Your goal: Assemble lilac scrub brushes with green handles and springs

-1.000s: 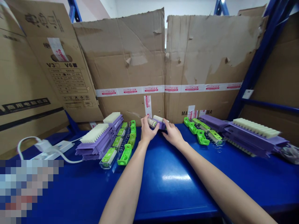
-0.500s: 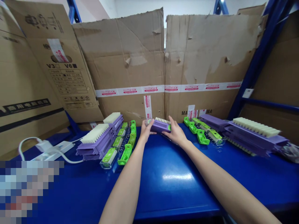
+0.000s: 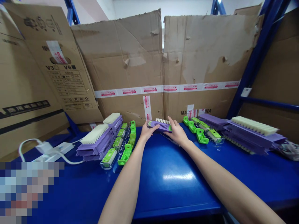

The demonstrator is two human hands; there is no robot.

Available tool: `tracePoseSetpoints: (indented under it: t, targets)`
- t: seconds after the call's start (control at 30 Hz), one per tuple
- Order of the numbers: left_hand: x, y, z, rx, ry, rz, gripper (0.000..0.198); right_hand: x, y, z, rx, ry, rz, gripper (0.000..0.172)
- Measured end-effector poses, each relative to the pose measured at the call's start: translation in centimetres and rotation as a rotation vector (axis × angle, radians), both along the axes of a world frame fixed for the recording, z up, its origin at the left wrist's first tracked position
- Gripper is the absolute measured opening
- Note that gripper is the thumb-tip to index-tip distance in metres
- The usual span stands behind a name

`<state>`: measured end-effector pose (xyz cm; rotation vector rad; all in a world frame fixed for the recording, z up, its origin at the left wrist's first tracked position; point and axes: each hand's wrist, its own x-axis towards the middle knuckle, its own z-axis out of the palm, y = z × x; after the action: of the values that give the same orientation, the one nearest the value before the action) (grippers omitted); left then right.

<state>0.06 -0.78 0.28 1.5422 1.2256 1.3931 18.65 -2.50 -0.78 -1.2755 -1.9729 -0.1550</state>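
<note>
Both of my hands hold one purple brush piece (image 3: 160, 125) with pale bristles and green end caps, just above the far side of the blue table (image 3: 173, 183). My left hand (image 3: 146, 133) grips its left end, fingers curled round it. My right hand (image 3: 177, 133) grips its right end, thumb on top. The piece lies level, bristles pointing up and away.
Purple bristle pieces (image 3: 99, 139) and a row of green and clear parts (image 3: 121, 144) lie at left. More green parts (image 3: 202, 130) and long purple pieces (image 3: 247, 133) lie at right. Cardboard sheets (image 3: 163, 65) wall the back. A white cable and adapter (image 3: 50, 147) sit far left.
The purple piece has been turned from a tilted pose to level, with its slotted side facing me. Both hands have shifted outward to its ends and lifted slightly.
</note>
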Motion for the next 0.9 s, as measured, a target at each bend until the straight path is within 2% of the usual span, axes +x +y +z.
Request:
tracePoseSetpoints:
  t: [0.17,0.3,0.4,0.5,0.67,0.8,0.9]
  targets:
    - [0.0,-0.1,0.0,-0.017,-0.010,-0.030,0.053,-0.1,0.0,0.0,-0.088,0.150,-0.014,0.088]
    - [-0.4,0.3,-0.3,-0.029,-0.033,-0.044,0.058,-0.1,0.2,-0.1,-0.163,0.365,-0.026,0.096]
    - [-0.6,0.6,-0.5,-0.043,-0.036,-0.069,0.054,0.2,0.4,0.0,-0.261,0.525,-0.085,0.100]
    - [-0.7,0.8,-0.6,-0.075,-0.070,-0.091,0.050,0.7,0.7,0.0,-0.301,0.624,-0.122,0.096]
    - [-0.7,0.8,-0.4,-0.094,-0.100,-0.116,0.045,1.1,1.3,-0.3,-0.280,0.762,-0.096,0.087]
    - [-0.4,0.6,0.0,-0.144,-0.122,-0.052,0.060,1.0,0.8,0.5,-0.393,0.936,-0.021,0.077]
    - [-0.2,0.6,0.0,-0.160,-0.146,0.012,0.067,0.8,-0.2,1.3,-0.442,0.947,0.091,0.069]
